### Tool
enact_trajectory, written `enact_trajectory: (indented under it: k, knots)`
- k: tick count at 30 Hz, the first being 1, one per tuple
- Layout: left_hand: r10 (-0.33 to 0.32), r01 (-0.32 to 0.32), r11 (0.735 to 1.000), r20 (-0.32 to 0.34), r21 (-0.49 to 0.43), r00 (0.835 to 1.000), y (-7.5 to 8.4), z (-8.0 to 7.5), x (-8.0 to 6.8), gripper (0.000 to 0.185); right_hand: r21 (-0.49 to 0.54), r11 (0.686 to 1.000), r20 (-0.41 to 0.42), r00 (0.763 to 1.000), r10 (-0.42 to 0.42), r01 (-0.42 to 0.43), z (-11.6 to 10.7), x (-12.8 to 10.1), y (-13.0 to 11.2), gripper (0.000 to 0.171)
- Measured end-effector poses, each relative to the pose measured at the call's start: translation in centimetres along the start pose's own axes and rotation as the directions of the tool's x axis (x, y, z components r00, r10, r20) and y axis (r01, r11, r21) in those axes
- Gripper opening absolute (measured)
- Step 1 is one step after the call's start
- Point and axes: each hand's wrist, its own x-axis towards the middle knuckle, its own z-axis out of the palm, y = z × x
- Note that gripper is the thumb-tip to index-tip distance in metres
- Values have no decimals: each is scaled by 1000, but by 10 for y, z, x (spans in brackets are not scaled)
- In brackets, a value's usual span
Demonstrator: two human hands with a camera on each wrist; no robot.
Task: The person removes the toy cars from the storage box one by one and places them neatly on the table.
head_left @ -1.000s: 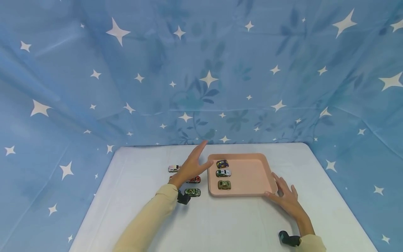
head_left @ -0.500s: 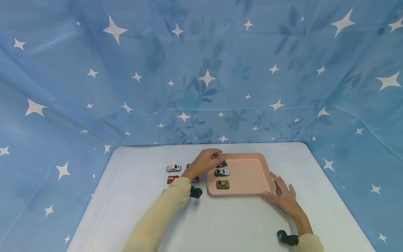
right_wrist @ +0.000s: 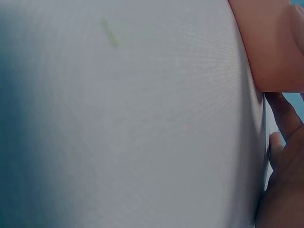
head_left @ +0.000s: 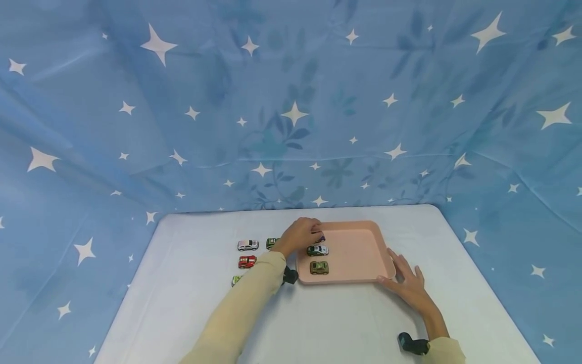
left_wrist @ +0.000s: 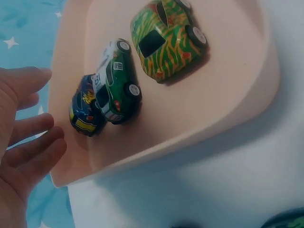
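Observation:
A pink tray (head_left: pixel 359 253) lies on the white table. Three toy cars stand in a row along its left side: a dark blue car (left_wrist: pixel 85 111), a green-and-white car (left_wrist: pixel 115 83) and a green car with orange stripes (left_wrist: pixel 166 38). My left hand (head_left: pixel 303 233) hovers over the tray's far left corner. Its fingers (left_wrist: pixel 35 142) and thumb are spread just beside the dark blue car and hold nothing. My right hand (head_left: pixel 406 283) lies flat on the table, its fingers against the tray's near right corner (right_wrist: pixel 270 42).
Left of the tray, loose cars stand on the table: a white car (head_left: pixel 247 245), a green car (head_left: pixel 271 242), a red car (head_left: pixel 247 261) and a green car (head_left: pixel 236 279) half hidden by my sleeve. A blue starred cloth hangs behind.
My left hand has moved from beside the tray's left rim to over its far left corner and lowered its fingers by the dark blue car. The right hand has stayed put.

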Motion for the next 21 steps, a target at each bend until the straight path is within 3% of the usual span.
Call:
enact_trajectory:
  k: [10,16,21]
  knots:
    - [-41,42,999,75,-18,996,-11,9,2,29,16,1000,-4,1000,-16,16,0,-1,2,101]
    - [-12,11,1000,75,20,997,-14,14,6,34,17,1000,-10,1000,-12,13,-1,1,2,101]
    - [-33,29,998,72,53,997,-13,18,8,30,8,1000,-15,1000,-15,15,0,2,4,101]
